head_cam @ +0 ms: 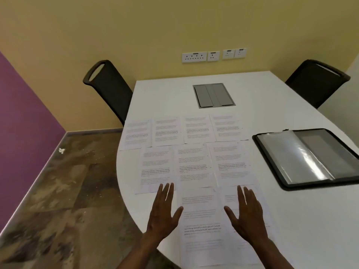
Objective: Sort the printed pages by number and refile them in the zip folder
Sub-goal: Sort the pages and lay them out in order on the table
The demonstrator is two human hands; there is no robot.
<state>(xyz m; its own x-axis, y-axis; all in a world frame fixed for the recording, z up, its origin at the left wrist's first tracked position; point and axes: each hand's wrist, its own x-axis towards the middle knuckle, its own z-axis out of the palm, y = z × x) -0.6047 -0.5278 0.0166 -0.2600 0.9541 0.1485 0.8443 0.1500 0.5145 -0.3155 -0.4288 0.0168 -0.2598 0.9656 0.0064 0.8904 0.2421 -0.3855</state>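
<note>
Both hands, left hand and right hand, hover flat, grip wide, holding nothing. Printed pages lie spread left of the opened zip folder on the desk; refiling remains, apparently.

White table spread with paper and a folder.
We see printed pages lying flat in rows across its near and left part, some edges overlapping, the leftmost sheet jutting over the rim. A black zip folder lies open to the right, apart from the pages, clear sleeves showing. A grey hatch sits flush further back.
</note>
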